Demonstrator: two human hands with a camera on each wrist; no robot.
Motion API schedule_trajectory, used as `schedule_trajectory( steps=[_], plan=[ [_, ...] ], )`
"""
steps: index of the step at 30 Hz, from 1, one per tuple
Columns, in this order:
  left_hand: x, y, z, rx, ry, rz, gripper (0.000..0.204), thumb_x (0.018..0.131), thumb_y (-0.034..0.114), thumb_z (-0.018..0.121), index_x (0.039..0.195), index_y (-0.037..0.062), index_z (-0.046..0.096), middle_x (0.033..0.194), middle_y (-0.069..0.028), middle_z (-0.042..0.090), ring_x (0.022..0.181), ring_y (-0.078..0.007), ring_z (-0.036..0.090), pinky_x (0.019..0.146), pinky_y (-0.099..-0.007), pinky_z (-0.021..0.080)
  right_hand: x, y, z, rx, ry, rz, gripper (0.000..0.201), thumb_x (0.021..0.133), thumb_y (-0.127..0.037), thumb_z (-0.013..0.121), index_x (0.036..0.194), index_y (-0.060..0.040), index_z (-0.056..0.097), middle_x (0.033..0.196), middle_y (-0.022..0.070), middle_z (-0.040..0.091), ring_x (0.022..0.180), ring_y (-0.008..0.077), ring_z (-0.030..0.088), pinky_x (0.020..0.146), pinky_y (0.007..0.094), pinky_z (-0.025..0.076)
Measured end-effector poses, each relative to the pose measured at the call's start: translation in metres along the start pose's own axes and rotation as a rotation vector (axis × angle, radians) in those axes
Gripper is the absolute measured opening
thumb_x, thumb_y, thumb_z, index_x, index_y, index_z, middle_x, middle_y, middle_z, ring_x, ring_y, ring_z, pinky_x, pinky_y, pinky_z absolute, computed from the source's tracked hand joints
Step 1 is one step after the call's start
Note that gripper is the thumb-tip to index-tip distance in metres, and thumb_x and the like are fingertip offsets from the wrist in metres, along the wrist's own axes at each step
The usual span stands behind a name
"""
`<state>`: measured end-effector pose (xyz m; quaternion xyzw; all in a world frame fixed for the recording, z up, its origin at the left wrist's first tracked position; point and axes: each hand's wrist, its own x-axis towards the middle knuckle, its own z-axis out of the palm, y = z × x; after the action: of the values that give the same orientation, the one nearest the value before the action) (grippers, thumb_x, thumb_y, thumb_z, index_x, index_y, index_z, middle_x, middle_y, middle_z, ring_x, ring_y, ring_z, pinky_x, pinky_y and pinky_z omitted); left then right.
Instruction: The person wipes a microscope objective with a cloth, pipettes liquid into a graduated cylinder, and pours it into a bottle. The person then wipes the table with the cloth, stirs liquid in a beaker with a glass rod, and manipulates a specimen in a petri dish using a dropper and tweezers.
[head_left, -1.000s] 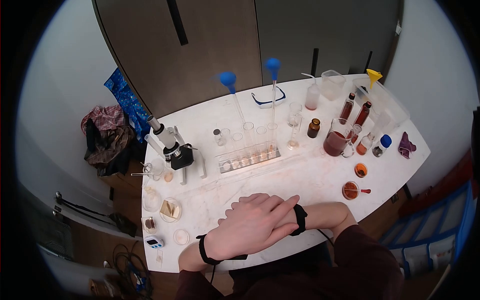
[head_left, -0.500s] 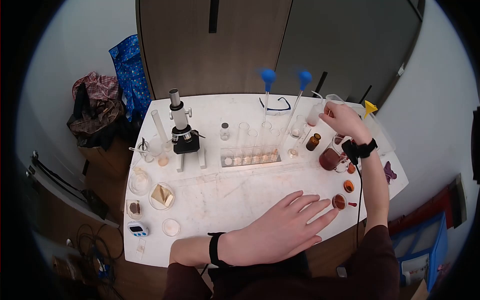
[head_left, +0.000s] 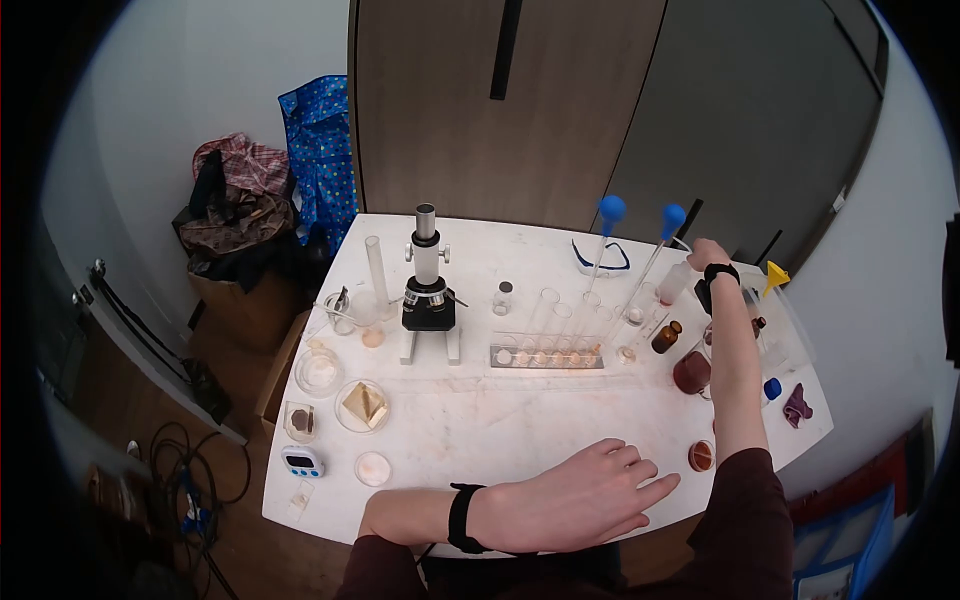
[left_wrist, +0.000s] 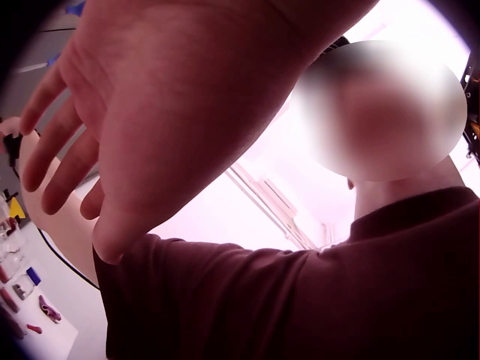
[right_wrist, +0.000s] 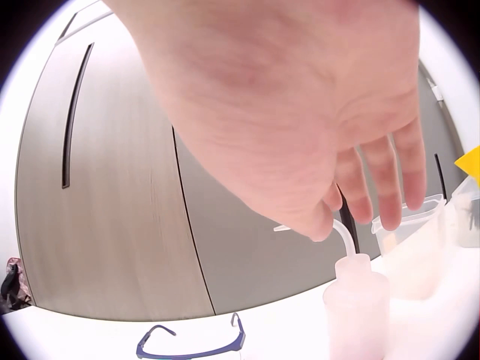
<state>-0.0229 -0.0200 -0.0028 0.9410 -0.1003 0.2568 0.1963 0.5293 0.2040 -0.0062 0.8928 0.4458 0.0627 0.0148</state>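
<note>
My right hand [head_left: 708, 256] is at the bent spout of a translucent wash bottle [right_wrist: 356, 307], at the back right of the table. In the right wrist view its thumb and index fingertip come together on the spout, while the other fingers hang straight. The bottle stands upright, with a little pinkish liquid at its base in the head view. My left hand [head_left: 570, 497] hovers palm down over the table's front edge, fingers spread, holding nothing. The left wrist view shows its palm from below.
Blue-framed goggles [head_left: 601, 262] lie left of the wash bottle. A test tube rack [head_left: 547, 360] with two blue-bulbed pipettes stands mid-table. Nearby are a brown bottle [head_left: 667, 337] and a jug [head_left: 692, 372] of dark red liquid. A microscope [head_left: 428, 310] and several dishes occupy the left side.
The hands were crossed at the front of the table. My right hand has since gone to the wash bottle's spout, while the left stays near the front edge. The head view has swung rightward.
</note>
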Motion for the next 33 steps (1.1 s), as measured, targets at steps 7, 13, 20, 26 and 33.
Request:
schedule_trajectory(
  steps=[7, 13, 20, 26, 33],
  plan=[
    [-0.001, -0.009, -0.001, -0.002, 0.015, -0.02, 0.052, 0.1, 0.025, 0.069, 0.142, -0.0032, 0.056, 0.106, -0.0151, 0.067, 0.099, -0.0305, 0.066, 0.094, -0.0408, 0.053, -0.015, -0.017, 0.008, -0.032, -0.034, 0.015, 0.039, 0.096, -0.019, 0.065, 0.129, -0.002, 0.074, 0.136, 0.0232, 0.07, 0.126, 0.0387, 0.068, 0.107, 0.0463, 0.055],
    [0.0, -0.012, -0.003, -0.004, 0.014, -0.044, 0.053, 0.1, 0.026, 0.07, 0.142, -0.0026, 0.056, 0.107, -0.0151, 0.067, 0.1, -0.0316, 0.067, 0.095, -0.042, 0.053, 0.005, -0.012, 0.025, -0.001, 0.03, 0.077, 0.037, 0.095, -0.024, 0.066, 0.124, -0.0044, 0.076, 0.129, 0.0228, 0.073, 0.122, 0.0409, 0.07, 0.104, 0.0462, 0.056],
    [0.002, -0.018, -0.008, -0.004, -0.094, -0.098, 0.053, 0.104, 0.028, 0.065, 0.147, -0.0012, 0.052, 0.114, -0.0159, 0.068, 0.108, -0.0327, 0.066, 0.101, -0.0425, 0.052, -0.014, -0.015, 0.009, 0.009, 0.027, 0.085, 0.035, 0.097, -0.022, 0.062, 0.125, -0.0064, 0.077, 0.133, 0.0202, 0.073, 0.125, 0.0381, 0.069, 0.105, 0.0473, 0.056],
    [0.002, -0.024, -0.026, -0.011, -0.159, -0.159, 0.054, 0.107, 0.032, 0.062, 0.15, 0.0016, 0.051, 0.123, -0.0168, 0.069, 0.115, -0.0335, 0.066, 0.104, -0.0429, 0.052, -0.051, 0.004, -0.054, 0.137, 0.341, 0.012, 0.034, 0.095, -0.031, 0.061, 0.111, -0.0055, 0.077, 0.114, 0.0209, 0.077, 0.11, 0.0398, 0.073, 0.096, 0.05, 0.059],
    [0.014, -0.044, -0.027, -0.087, 0.006, -0.269, 0.052, 0.105, 0.03, 0.066, 0.147, 0.0007, 0.056, 0.126, -0.0192, 0.07, 0.118, -0.0361, 0.066, 0.102, -0.0456, 0.054, -0.204, -0.014, -0.162, 0.303, 0.517, -0.24, 0.03, 0.098, -0.027, 0.057, 0.097, 0.0018, 0.066, 0.081, 0.0179, 0.072, 0.082, 0.0345, 0.075, 0.078, 0.0447, 0.057]
  ],
)
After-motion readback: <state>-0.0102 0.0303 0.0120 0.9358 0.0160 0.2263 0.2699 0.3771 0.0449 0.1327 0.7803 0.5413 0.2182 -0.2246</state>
